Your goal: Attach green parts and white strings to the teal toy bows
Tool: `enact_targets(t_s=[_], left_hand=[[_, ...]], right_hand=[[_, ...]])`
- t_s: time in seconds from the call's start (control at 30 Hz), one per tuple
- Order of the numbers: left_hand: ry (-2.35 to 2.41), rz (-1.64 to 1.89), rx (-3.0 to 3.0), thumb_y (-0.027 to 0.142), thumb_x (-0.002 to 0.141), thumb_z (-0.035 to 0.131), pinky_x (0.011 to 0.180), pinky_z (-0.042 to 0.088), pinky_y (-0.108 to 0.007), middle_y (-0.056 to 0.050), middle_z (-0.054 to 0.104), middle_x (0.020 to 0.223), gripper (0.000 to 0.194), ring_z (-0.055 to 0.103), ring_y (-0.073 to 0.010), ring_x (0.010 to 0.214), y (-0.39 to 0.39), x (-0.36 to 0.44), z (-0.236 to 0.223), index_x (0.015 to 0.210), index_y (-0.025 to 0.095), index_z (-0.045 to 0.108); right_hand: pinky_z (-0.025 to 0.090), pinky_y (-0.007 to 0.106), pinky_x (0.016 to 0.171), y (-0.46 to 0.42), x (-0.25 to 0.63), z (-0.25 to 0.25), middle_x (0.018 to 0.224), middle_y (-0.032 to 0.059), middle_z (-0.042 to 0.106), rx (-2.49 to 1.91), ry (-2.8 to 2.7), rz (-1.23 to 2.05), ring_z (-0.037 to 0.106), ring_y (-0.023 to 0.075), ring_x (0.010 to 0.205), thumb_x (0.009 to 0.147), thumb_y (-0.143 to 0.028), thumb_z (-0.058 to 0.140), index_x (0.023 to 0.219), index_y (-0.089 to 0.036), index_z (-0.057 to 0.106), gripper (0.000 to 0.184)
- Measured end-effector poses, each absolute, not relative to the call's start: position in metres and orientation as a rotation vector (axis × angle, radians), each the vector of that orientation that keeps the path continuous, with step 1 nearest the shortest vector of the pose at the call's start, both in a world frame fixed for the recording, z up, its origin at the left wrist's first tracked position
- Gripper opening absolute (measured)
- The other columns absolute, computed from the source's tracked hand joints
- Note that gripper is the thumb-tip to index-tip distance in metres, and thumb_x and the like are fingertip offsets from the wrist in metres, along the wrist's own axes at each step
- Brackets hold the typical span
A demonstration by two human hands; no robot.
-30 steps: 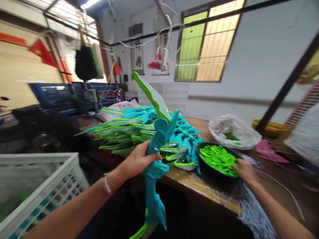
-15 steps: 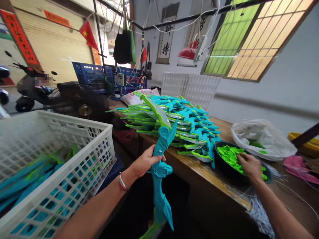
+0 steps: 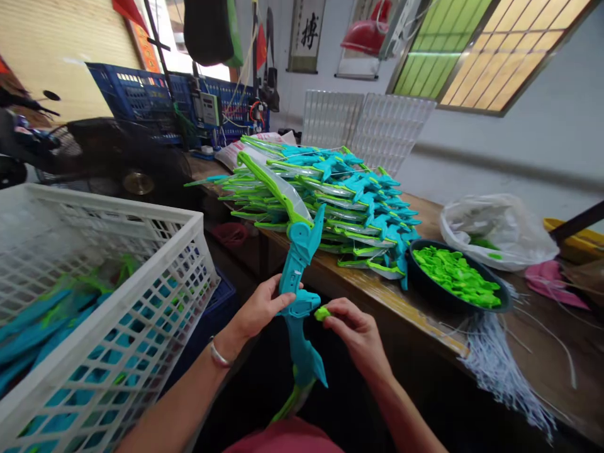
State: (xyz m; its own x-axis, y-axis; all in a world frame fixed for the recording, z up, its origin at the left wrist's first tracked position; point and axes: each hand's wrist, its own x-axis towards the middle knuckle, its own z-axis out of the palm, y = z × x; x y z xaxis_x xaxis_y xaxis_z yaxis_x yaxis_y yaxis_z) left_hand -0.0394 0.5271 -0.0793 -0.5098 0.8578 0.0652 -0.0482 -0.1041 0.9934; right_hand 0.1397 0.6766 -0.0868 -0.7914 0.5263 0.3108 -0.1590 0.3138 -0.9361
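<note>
Held upright before me is a toy bow [image 3: 301,251], turquoise in the middle with green, partly clear limbs. My left hand [image 3: 259,307] wraps its grip, thumb across the front. Between the thumb and fingers of my right hand [image 3: 357,330] is a small green plastic piece [image 3: 322,313], just right of the bow's central bulge and apart from it or barely touching. More such green pieces [image 3: 455,277] fill a dark bowl [image 3: 427,302] on the table to the right. Behind the bow lies a pile of similar bows [image 3: 358,195].
A white plastic crate [image 3: 189,220] with more turquoise and green bows stands at my left. On the wooden table [image 3: 372,286] are a clear plastic bag [image 3: 500,223], a pink cloth [image 3: 552,284] and a bundle of white strings [image 3: 503,371] hanging over its edge. A dark fan [image 3: 136,163] stands behind the crate.
My right hand has come from the bowl to the bow with a green piece in its fingers. My left hand still holds the bow. The view has tilted down.
</note>
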Motion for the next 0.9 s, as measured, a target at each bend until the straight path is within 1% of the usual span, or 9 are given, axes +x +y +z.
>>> enact_targets(t_s=[0.1,0.17,0.27,0.37,0.43,0.57,0.73,0.9], left_hand=[[1.516,1.694,0.918,0.038,0.092,0.069,0.1,0.051,-0.04,-0.011,0.072,0.123,0.038,0.067,-0.0278,0.113,0.525,-0.035,-0.082,0.123,0.015,0.065],[1.498,1.697,0.927,0.036,0.093,0.069,0.102,0.05,-0.039,-0.011,0.072,0.124,0.036,0.066,-0.0272,0.114,0.524,-0.033,-0.086,0.123,0.016,0.065],[1.412,1.701,0.938,0.032,0.093,0.07,0.107,0.047,-0.039,-0.009,0.072,0.125,0.035,0.065,-0.0261,0.118,0.523,-0.029,-0.093,0.124,0.017,0.064],[1.381,1.7,0.945,0.03,0.093,0.07,0.109,0.046,-0.04,-0.009,0.071,0.125,0.037,0.064,-0.0253,0.117,0.52,-0.024,-0.096,0.127,0.017,0.062],[1.411,1.7,0.951,0.03,0.093,0.07,0.107,0.047,-0.039,-0.009,0.071,0.123,0.035,0.064,-0.0247,0.115,0.518,-0.021,-0.096,0.125,0.017,0.063],[1.484,1.692,0.97,0.03,0.092,0.071,0.1,0.049,-0.035,-0.006,0.071,0.114,0.032,0.064,-0.0239,0.109,0.516,-0.015,-0.093,0.12,0.018,0.064],[1.548,1.682,0.959,0.032,0.089,0.073,0.094,0.051,-0.033,-0.005,0.072,0.108,0.03,0.065,-0.0228,0.1,0.514,-0.01,-0.089,0.115,0.019,0.066],[1.506,1.682,0.962,0.032,0.091,0.072,0.096,0.051,-0.032,-0.004,0.072,0.109,0.029,0.065,-0.0221,0.102,0.512,-0.01,-0.088,0.116,0.019,0.066]], right_hand=[[0.058,0.027,0.07,0.669,0.132,-0.095,0.089,0.0031,0.071,-0.293,-1.964,1.582,0.067,0.0174,0.078,0.089,-0.037,0.077,0.099,-0.023,0.077,0.017],[0.057,0.027,0.071,0.669,0.131,-0.096,0.087,0.0024,0.07,-0.281,-1.993,1.542,0.066,0.017,0.078,0.09,-0.034,0.077,0.097,-0.023,0.075,0.012],[0.055,0.026,0.074,0.669,0.129,-0.093,0.091,0.0028,0.069,-0.149,-2.116,1.312,0.066,0.0164,0.082,0.094,-0.025,0.073,0.095,-0.024,0.075,0.002],[0.054,0.024,0.071,0.666,0.128,-0.088,0.095,0.0033,0.066,-0.075,-2.203,1.062,0.067,0.015,0.083,0.097,-0.018,0.069,0.101,-0.025,0.076,0.011],[0.054,0.023,0.068,0.662,0.129,-0.086,0.094,0.0034,0.065,-0.075,-2.225,0.969,0.067,0.0146,0.08,0.097,-0.017,0.068,0.103,-0.024,0.076,0.013],[0.055,0.024,0.066,0.656,0.132,-0.085,0.095,0.0046,0.064,-0.095,-2.237,0.87,0.068,0.0153,0.08,0.099,-0.016,0.065,0.105,-0.023,0.075,0.013],[0.058,0.024,0.064,0.653,0.136,-0.082,0.095,0.0044,0.065,-0.121,-2.221,0.852,0.068,0.0155,0.079,0.1,-0.019,0.064,0.105,-0.025,0.075,0.013],[0.057,0.025,0.063,0.653,0.137,-0.08,0.094,0.0038,0.065,-0.135,-2.203,0.856,0.068,0.015,0.077,0.1,-0.019,0.064,0.105,-0.026,0.075,0.014]])
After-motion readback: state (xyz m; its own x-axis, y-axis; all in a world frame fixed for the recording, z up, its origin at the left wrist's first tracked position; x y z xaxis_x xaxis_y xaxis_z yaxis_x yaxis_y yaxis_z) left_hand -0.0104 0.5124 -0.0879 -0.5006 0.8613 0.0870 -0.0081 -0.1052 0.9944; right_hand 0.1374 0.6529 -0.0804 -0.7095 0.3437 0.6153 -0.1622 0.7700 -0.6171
